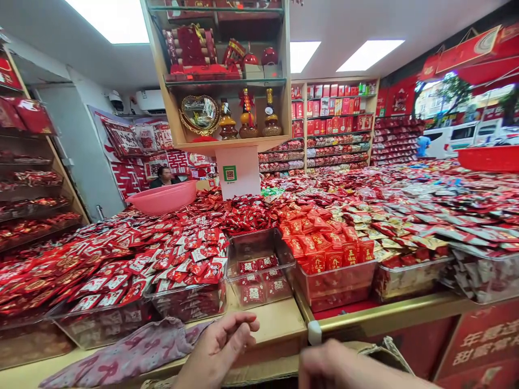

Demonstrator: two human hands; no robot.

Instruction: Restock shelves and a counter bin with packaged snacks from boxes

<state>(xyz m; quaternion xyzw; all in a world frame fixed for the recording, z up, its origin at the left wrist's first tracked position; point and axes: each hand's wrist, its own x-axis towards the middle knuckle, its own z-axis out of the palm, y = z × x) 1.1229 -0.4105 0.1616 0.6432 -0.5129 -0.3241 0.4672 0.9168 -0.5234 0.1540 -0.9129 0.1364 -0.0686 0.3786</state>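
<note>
My left hand (221, 348) hovers low at the counter's front edge, fingers curled loosely together, nothing visible in them. My right hand (344, 367) is at the bottom edge, blurred by motion, its fingers hidden. Just beyond them stands a nearly empty clear plastic bin (259, 267) with a few red sweet packets at its bottom. Beside it are heaped bins of red-and-white packets (178, 259) on the left and red-orange packets (324, 248) on the right. A purple patterned cloth (130, 354) lies on the counter left of my left hand.
A wide counter is heaped with wrapped sweets. A pink basin (164, 197) and a red basin (488, 158) rest on the piles. A wooden shelf pillar (227, 81) with ornaments rises in the middle. A seated person (164, 176) is behind the counter. Shelves line the walls.
</note>
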